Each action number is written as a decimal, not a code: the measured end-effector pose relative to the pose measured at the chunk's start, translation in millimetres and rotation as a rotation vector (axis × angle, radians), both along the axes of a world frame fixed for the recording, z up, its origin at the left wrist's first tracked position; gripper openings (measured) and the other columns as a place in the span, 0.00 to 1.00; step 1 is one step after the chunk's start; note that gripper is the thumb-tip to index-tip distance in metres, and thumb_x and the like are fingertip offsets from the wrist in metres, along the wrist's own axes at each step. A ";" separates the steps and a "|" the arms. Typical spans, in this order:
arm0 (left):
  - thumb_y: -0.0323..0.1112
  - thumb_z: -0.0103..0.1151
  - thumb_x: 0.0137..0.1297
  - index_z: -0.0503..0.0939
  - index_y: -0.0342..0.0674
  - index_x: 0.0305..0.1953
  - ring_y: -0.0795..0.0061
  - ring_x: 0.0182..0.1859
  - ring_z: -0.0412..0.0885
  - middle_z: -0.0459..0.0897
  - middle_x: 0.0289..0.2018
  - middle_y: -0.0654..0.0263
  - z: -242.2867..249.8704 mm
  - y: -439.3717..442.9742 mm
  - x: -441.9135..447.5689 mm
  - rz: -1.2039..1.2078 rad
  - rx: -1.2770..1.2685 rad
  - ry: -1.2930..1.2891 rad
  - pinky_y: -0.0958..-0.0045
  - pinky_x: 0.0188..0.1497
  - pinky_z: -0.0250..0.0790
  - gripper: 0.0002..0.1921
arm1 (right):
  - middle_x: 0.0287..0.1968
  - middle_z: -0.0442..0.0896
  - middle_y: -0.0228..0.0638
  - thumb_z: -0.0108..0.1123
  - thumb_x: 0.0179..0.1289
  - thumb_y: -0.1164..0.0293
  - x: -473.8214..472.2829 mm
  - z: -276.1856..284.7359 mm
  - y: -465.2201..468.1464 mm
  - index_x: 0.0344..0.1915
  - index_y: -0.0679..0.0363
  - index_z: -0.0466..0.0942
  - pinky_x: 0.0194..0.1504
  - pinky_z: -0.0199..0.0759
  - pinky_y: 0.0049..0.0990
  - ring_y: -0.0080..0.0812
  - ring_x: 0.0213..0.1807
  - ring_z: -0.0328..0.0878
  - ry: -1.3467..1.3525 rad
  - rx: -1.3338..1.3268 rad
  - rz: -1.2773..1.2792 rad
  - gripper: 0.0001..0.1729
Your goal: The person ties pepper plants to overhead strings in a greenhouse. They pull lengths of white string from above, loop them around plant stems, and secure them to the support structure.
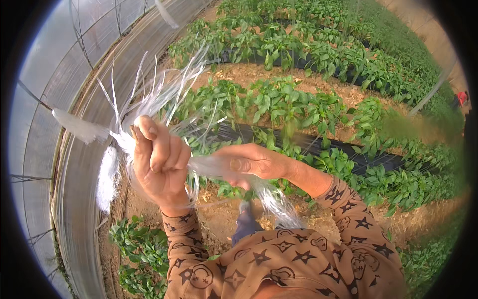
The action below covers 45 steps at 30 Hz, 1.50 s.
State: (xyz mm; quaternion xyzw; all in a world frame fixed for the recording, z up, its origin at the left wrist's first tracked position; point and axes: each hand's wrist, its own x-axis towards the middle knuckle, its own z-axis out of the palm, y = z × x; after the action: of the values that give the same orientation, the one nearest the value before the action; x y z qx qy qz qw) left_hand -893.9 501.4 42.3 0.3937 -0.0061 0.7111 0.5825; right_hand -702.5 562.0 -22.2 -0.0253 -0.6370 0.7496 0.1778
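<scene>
My left hand (pixel 160 157) is closed around a bundle of clear plastic twine (pixel 160 97), whose loose ends fan out above the fist. The same bundle runs across to my right hand (pixel 250 162), which grips it between thumb and fingers. From below my right hand the strands hang down in front of my torso. A bunched white length of twine (pixel 108 181) hangs to the left of my left wrist, and another whitish bunch (pixel 80 127) juts left above it.
Rows of leafy pepper plants (pixel 280 101) grow in front, with black plastic mulch (pixel 351 153) between them. A greenhouse film wall (pixel 80 187) curves along the left. More plants (pixel 143 246) stand at lower left. A person in red (pixel 462 98) is at the far right.
</scene>
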 end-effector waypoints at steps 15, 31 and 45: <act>0.44 0.42 0.72 0.72 0.45 0.34 0.85 0.15 0.48 0.55 0.15 0.78 -226.1 -177.4 146.9 -0.086 -1.233 -0.447 0.82 0.15 0.42 0.12 | 0.29 0.73 0.33 0.55 0.62 0.47 121.7 -205.6 -129.7 0.39 0.65 0.78 0.40 0.65 0.28 0.28 0.38 0.72 -0.610 -0.155 -0.234 0.28; 0.42 0.44 0.70 0.73 0.38 0.38 0.86 0.16 0.56 0.60 0.14 0.77 -356.0 -188.5 161.7 -0.181 -1.228 0.115 0.83 0.18 0.47 0.14 | 0.31 0.78 0.31 0.62 0.60 0.67 67.3 -276.3 -141.9 0.40 0.63 0.76 0.22 0.61 0.15 0.15 0.26 0.70 -0.694 -0.848 -0.434 0.13; 0.43 0.43 0.72 0.76 0.35 0.40 0.82 0.28 0.66 0.77 0.47 0.61 -477.2 -208.1 175.7 0.266 -1.430 -0.280 0.80 0.31 0.59 0.17 | 0.29 0.81 0.42 0.53 0.65 0.66 90.7 -374.3 -163.5 0.46 0.59 0.73 0.31 0.70 0.34 0.42 0.32 0.80 -0.756 -0.003 -0.375 0.12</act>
State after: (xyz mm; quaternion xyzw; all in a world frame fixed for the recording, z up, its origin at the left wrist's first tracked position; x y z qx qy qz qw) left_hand -718.2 293.3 -434.9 -0.1788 0.4320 0.6497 0.5995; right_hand -611.9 398.5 -396.4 -0.4144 -0.6406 0.6432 0.0652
